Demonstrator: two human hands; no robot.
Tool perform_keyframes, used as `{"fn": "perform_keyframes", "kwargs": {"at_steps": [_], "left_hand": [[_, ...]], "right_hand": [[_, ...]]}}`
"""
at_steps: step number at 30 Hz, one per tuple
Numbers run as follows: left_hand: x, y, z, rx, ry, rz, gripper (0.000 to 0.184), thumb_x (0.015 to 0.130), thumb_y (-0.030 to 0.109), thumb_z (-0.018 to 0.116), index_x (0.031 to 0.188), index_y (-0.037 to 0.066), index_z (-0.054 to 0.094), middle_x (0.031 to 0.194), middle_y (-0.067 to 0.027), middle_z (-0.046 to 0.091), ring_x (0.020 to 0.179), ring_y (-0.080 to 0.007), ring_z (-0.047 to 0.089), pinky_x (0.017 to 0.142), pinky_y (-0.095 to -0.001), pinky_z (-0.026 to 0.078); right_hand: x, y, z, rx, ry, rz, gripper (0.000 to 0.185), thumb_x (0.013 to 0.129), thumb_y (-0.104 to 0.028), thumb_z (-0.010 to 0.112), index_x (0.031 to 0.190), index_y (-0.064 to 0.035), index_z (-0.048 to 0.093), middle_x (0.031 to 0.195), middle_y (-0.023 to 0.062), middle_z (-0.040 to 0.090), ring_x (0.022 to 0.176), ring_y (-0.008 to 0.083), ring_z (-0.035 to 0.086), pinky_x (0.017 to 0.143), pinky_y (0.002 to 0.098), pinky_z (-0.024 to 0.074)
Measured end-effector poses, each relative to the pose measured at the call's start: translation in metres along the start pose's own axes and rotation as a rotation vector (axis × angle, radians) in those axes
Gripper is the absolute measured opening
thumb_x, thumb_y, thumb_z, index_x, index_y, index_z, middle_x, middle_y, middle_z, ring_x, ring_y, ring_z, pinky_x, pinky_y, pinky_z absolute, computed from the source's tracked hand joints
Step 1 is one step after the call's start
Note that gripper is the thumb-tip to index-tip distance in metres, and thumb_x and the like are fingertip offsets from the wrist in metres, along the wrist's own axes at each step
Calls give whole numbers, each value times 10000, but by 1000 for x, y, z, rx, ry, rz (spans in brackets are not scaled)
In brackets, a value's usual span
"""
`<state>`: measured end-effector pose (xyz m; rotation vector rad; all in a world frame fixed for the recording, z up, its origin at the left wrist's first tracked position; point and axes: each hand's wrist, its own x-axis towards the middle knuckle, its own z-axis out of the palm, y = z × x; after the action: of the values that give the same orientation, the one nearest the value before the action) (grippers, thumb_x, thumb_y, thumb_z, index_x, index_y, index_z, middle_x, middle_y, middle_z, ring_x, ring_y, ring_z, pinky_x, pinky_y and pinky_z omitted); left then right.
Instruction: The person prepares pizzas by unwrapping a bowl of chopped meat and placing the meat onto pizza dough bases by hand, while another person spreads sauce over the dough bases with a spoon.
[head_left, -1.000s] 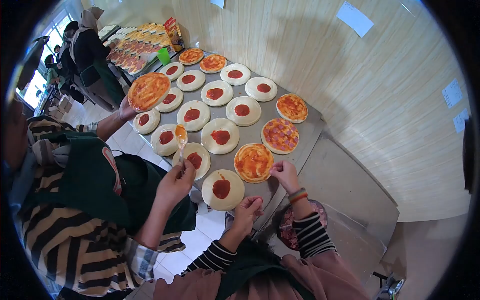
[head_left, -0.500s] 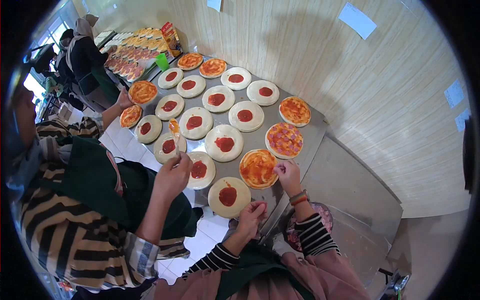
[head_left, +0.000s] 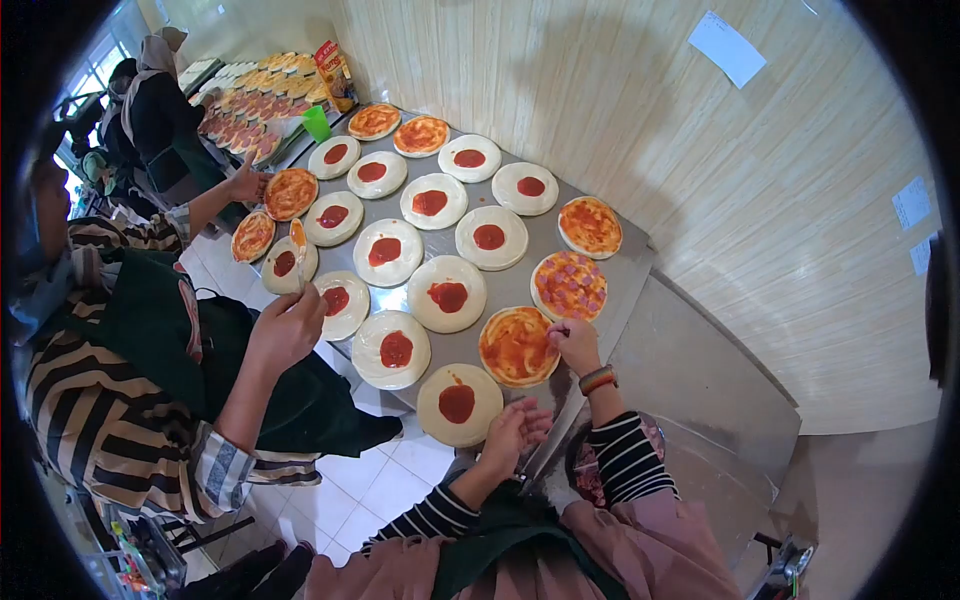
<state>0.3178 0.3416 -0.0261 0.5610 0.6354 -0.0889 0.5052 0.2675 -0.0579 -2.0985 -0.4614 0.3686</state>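
Observation:
Many round dough bases lie on the metal table (head_left: 630,262), several with a red sauce blob in the middle. My right hand (head_left: 575,345) is closed in a pinch at the right edge of a sauce-covered base (head_left: 519,346); what its fingers hold is too small to name. Palm up with fingers apart, my left hand (head_left: 516,436) is beside the nearest sauced dough (head_left: 457,404). A base topped with pink cubes (head_left: 568,286) sits beyond my right hand. Partly hidden under my right sleeve is a bowl of pink pieces (head_left: 588,470).
At the left, a co-worker in a striped top (head_left: 130,420) holds a sauce-coated spoon (head_left: 298,240) and reaches toward a sauced base (head_left: 291,193). Behind are a green cup (head_left: 316,123), a red-yellow packet (head_left: 335,76), trays of topped food (head_left: 262,95) and other people (head_left: 165,120).
My left hand has opened out from a pinch. My right hand remains by the sauce-covered base. The co-worker has set down the held base, and their spoon hand has moved left.

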Motion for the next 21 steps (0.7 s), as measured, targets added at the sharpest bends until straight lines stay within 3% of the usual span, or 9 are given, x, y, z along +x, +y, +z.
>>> {"fn": "perform_keyframes", "kwargs": {"at_steps": [2, 4, 7, 11, 15, 17, 19, 20, 21], "left_hand": [[-8, -5, -6, 58, -95, -142, 304, 859, 78, 383, 1156, 22, 353, 1046, -119, 530, 862, -163, 537, 720, -281, 455], [-14, -11, -10, 149, -138, -177, 319, 845, 61, 391, 1159, 22, 351, 1067, -122, 522, 878, -163, 532, 731, -273, 448], [-17, -21, -16, 325, -240, -207, 346, 824, 38, 413, 1162, 26, 344, 1098, -123, 509, 900, -158, 523, 744, -262, 437], [-17, -45, -23, 495, -357, -214, 381, 804, 23, 459, 1166, 37, 339, 1126, -118, 495, 907, -144, 519, 751, -260, 428], [-15, -61, -12, 514, -377, -307, 365, 810, 40, 474, 1154, 43, 349, 1114, -105, 498, 900, -144, 523, 754, -271, 430], [-14, -72, -8, 652, -423, -322, 328, 818, 63, 471, 1132, 41, 379, 1092, -94, 503, 880, -139, 521, 743, -267, 431], [-11, -85, -5, 927, -515, -295, 267, 833, 110, 465, 1088, 38, 437, 1048, -73, 512, 840, -130, 515, 723, -261, 433], [-11, -91, -2, 938, -529, -310, 267, 833, 110, 465, 1088, 38, 437, 1048, -73, 512, 840, -130, 515, 723, -261, 433], [-11, -97, 0, 959, -500, -364, 255, 836, 130, 461, 1074, 38, 451, 1029, -64, 512, 823, -126, 511, 707, -260, 436]], "right_hand": [[12, 6, 6, -8, 19, 19, 101, 670, -86, 590, 720, 1, 605, 676, 145, 585, 622, 231, 579, 574, 311, 449], [16, 8, 10, -282, 115, -175, 54, 659, -51, 582, 684, -3, 578, 667, 138, 564, 658, 271, 563, 588, 344, 442], [14, 3, 8, -247, 227, -171, 61, 653, -54, 589, 673, -8, 554, 645, 130, 545, 656, 298, 538, 588, 360, 432], [-32, -14, -40, -169, 285, -83, 101, 664, -84, 591, 720, -7, 558, 702, 141, 565, 676, 287, 551, 599, 350, 436], [-131, 41, -94, -189, 16, 214, 157, 678, -144, 591, 759, -12, 569, 675, 148, 581, 627, 305, 562, 586, 376, 447], [-197, 72, -97, -537, 16, -68, 166, 682, -176, 604, 701, -13, 580, 620, 140, 586, 596, 296, 575, 551, 368, 445], [-261, 92, -90, -496, -129, 256, 225, 692, -214, 609, 716, 7, 574, 635, 173, 570, 622, 350, 553, 583, 395, 442], [-284, 97, -83, -489, -115, 273, 225, 692, -214, 609, 716, 7, 574, 635, 173, 570, 622, 350, 553, 583, 395, 442], [-303, 102, -74, -505, 54, 376, 288, 679, -242, 636, 783, 15, 558, 703, 189, 556, 678, 356, 541, 621, 395, 438]]}}
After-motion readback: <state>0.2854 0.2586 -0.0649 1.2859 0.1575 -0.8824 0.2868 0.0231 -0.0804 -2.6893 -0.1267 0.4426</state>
